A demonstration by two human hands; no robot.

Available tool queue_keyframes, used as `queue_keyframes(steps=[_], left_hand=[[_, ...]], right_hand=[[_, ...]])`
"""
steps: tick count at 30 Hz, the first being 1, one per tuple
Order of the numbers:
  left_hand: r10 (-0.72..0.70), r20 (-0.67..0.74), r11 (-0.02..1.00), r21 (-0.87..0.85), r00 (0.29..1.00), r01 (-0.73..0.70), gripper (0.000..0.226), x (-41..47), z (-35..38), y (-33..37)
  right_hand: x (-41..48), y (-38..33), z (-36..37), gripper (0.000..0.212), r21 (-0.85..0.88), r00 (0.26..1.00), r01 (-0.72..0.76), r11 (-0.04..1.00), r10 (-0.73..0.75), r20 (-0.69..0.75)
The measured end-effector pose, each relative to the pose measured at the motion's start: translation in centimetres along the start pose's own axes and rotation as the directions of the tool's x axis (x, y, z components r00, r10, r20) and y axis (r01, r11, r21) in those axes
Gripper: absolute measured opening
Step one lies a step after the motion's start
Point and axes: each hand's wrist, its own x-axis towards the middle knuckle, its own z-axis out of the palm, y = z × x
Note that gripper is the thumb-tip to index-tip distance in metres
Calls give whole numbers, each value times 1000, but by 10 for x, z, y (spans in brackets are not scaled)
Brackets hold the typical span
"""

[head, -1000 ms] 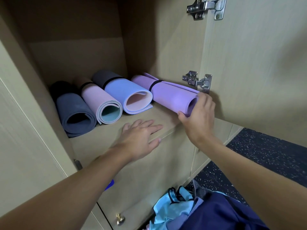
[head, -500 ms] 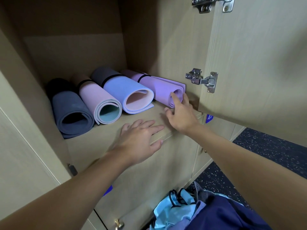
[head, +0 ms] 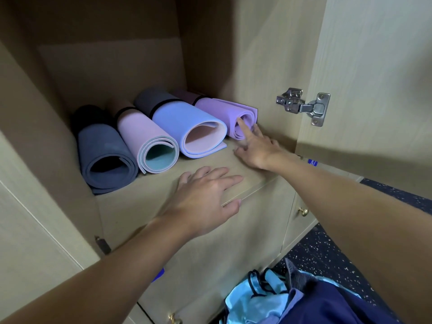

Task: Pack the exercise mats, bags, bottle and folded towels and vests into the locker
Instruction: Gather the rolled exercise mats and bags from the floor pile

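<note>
Purple mat (head: 224, 112) lay 4th of 4, rightmost on the locker shelf (head: 140, 202); my right hand (head: 257, 153), unclenched, poked its end with 1 finger, likely seating it; left hand (head: 205, 195) rested flat, bracing.

Four rolled foam exercise mats are shown laid side by side on the pale wooden locker shelf (head: 140, 206), open ends facing outward. From left to right: a dark navy rolled foam mat (head: 105, 155); a pink rolled mat lined in teal (head: 140, 132); a light blue rolled mat lined in pink (head: 184, 118); a purple rolled mat (head: 224, 108) beside the right wall. Black bands are seen round the last three. Below the shelf, light blue dark-trimmed fabric (head: 247, 300) is seen touching a navy fabric bag (head: 327, 305).
</note>
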Motion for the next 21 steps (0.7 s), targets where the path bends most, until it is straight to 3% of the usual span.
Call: queue_keyframes(steps=[14,18,21], left_hand=[[0,7,1000,-15,1000,0,54,1,3,-3],[6,8,1000,-4,1000,-6,54,1,3,-2],[5,-2,1000,1,1000,-5,53,1,2,0]], right_hand=[[10,1,4,78,-18,1000,14,1000,-14,5],[-14,3,1,53,-119,999,27,993,-24,25],[-47,6,-2,47,-148,1000,25,989,-22,22]])
